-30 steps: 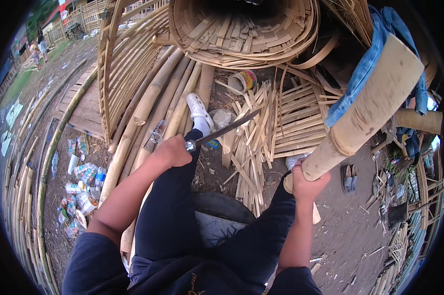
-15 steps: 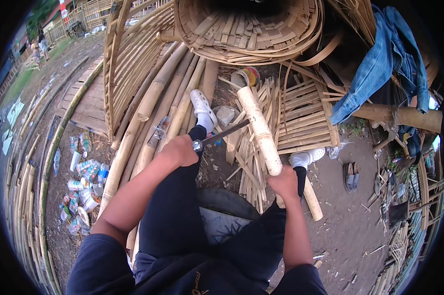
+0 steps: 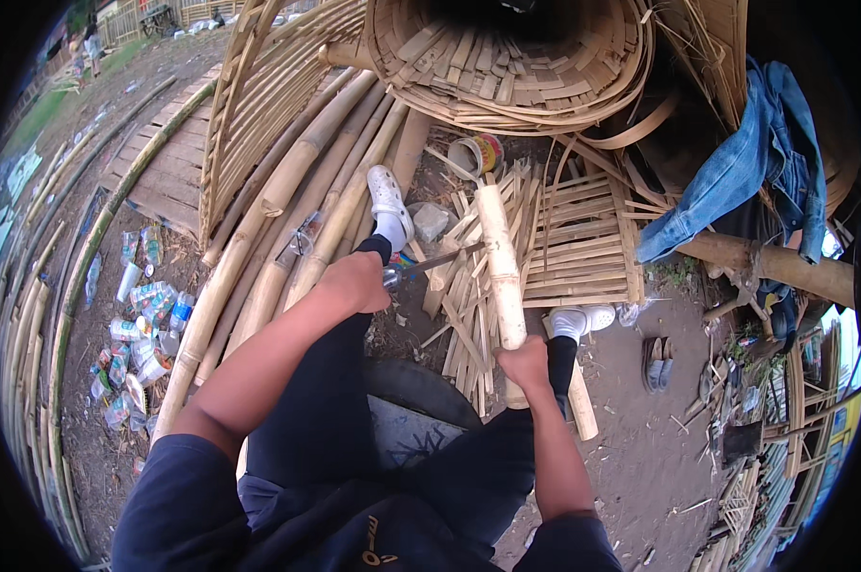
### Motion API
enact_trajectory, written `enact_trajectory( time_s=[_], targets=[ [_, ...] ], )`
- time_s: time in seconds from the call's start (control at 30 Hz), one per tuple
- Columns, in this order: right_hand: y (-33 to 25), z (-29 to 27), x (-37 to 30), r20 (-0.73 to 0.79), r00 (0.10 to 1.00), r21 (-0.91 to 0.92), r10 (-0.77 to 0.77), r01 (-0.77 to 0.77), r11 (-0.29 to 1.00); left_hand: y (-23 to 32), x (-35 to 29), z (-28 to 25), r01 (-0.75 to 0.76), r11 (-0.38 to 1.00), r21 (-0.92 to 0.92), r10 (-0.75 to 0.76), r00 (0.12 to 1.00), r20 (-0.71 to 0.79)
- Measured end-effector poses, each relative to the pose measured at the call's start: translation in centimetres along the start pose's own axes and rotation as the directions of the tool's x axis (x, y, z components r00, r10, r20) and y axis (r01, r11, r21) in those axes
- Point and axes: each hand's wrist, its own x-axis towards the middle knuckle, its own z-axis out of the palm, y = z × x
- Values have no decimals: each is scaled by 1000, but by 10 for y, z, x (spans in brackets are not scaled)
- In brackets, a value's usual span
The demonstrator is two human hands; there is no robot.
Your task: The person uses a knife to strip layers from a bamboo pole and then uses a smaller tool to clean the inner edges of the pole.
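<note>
Both hands are closed on something: the right hand (image 3: 524,362) wraps the lower part of a pale bamboo section (image 3: 500,262), holding it slanted up and away from the body so that its far end points toward the heap of split strips (image 3: 469,305) on the ground, while the left hand (image 3: 356,282) is fisted around the handle of a long knife (image 3: 435,261), whose blade runs sideways to meet the bamboo partway along its length. Holding it so, I judge, steadies the piece from below and keeps the gripping fingers well clear of the edge. The left arm is nearly straight, reaching forward over the left knee; the right arm is bent less, the forearm running straight out to the stalk, wrist in line with it. The person sits low with dark trousers, legs spread, 2 white clogs showing: one (image 3: 389,202) resting against a row of long bamboo poles (image 3: 287,210), the other (image 3: 583,320) just beside the stalk's lower end. Woven bamboo panels (image 3: 583,238) lie flat beyond the strips, a rolled mat of slats (image 3: 516,67) stands behind, a blue denim jacket (image 3: 755,172) hangs over a thick log at right, and crushed bottles (image 3: 140,324) litter the dirt at left.
</note>
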Motion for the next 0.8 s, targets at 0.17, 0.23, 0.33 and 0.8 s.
enact_trajectory(
  time_s=[0.17,0.23,0.33,0.8],
  targets=[
    [-16,-7,-14,88,996,91,22,-30,995,-7,-15,-11,85,994,63,-88,995,47],
    [-17,-7,-13,64,998,180,-12,0,984,-12,-13,2,99,995,34,-100,994,46],
    [-23,-6,-14,30,999,190,-28,22,982,-25,-6,20,98,995,-10,-97,995,25],
    [-30,-39,1,-675,737,629,-14,586,510,-20,1,43,12,990,-142,-18,999,-38]
  ],
)
